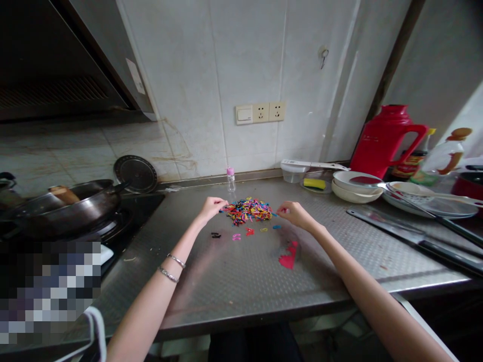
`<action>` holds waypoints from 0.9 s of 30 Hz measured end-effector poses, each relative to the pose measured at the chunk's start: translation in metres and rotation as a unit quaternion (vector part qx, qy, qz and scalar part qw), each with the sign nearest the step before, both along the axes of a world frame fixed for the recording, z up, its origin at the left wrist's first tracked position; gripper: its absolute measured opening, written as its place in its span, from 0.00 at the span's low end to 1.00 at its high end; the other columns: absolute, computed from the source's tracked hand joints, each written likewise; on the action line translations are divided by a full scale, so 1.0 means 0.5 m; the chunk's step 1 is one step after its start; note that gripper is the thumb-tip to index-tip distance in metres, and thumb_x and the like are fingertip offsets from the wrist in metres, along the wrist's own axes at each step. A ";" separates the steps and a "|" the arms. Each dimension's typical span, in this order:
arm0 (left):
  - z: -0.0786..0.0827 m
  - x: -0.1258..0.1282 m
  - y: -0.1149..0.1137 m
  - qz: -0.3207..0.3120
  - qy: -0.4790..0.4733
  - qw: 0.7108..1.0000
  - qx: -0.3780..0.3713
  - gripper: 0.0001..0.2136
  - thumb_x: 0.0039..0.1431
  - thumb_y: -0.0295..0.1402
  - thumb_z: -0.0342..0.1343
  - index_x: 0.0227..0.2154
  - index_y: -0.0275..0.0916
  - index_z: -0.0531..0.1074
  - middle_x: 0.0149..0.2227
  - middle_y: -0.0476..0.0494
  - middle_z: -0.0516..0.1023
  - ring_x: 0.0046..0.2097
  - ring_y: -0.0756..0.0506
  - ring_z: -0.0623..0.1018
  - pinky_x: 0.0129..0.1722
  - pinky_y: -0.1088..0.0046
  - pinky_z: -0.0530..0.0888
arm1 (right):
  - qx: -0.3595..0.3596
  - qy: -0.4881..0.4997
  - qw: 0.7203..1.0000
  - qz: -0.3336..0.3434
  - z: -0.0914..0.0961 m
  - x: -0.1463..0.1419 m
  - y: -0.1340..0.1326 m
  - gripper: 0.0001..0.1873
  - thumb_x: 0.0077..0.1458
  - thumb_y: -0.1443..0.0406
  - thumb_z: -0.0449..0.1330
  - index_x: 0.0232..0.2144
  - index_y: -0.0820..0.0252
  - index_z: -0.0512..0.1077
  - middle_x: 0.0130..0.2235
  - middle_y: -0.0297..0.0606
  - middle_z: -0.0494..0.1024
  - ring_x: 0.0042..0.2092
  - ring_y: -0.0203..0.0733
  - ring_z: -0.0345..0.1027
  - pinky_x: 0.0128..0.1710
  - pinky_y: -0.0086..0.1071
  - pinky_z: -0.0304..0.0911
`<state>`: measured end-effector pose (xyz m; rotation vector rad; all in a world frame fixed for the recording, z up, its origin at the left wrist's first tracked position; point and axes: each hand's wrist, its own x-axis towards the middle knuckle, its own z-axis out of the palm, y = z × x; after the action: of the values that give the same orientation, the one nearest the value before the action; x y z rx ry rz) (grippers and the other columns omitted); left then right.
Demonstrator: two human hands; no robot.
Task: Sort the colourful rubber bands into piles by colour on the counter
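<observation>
A heap of small colourful pieces lies on the steel counter. My left hand rests at the heap's left edge, its fingers pinched together on something too small to name. At the heap's right edge, my right hand is curled with its fingertips pinched as well. In front of the heap lie a few sorted bits in a row: a black one, a pink one, a red one, a yellow one and a blue one. A red patch shows on the counter nearer to me.
A wok sits on the stove at the left. A small pink-capped bottle stands behind the heap. At the right are bowls, a plate, a large knife, a red thermos jug and bottles.
</observation>
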<state>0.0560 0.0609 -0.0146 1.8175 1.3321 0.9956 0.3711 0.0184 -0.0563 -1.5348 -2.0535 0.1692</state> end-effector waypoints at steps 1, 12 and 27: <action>0.000 -0.002 0.002 -0.002 0.007 1.000 0.004 0.16 0.46 0.40 0.53 0.28 0.30 0.75 0.16 0.50 0.67 0.18 0.56 0.58 0.18 0.79 0.54 | 0.010 0.008 1.000 0.015 0.010 -0.015 -0.003 0.11 0.48 0.63 0.55 0.27 0.63 0.75 0.29 0.39 0.75 0.30 0.36 0.66 0.31 0.25 0.58; -0.047 -0.018 0.024 -0.046 0.094 0.994 0.035 0.14 0.45 0.38 0.53 0.27 0.30 0.76 0.21 0.44 0.74 0.23 0.52 0.67 0.23 0.77 0.61 | 0.002 -0.041 0.957 0.287 0.024 -0.246 -0.021 0.07 0.46 0.67 0.57 0.27 0.60 0.75 0.31 0.37 0.75 0.34 0.36 0.66 0.35 0.25 0.58; -0.071 -0.004 -0.012 -0.112 0.253 0.959 0.055 0.09 0.40 0.35 0.57 0.23 0.34 0.76 0.18 0.49 0.71 0.22 0.52 0.66 0.22 0.78 0.58 | 0.023 0.078 0.978 0.193 0.051 -0.153 0.012 0.11 0.49 0.64 0.55 0.31 0.61 0.76 0.32 0.38 0.77 0.32 0.36 0.68 0.34 0.26 0.60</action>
<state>0.0542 0.0552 -0.0502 2.3535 1.3308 0.5043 0.2944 0.0244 -0.0310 -1.0446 -2.1900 0.3748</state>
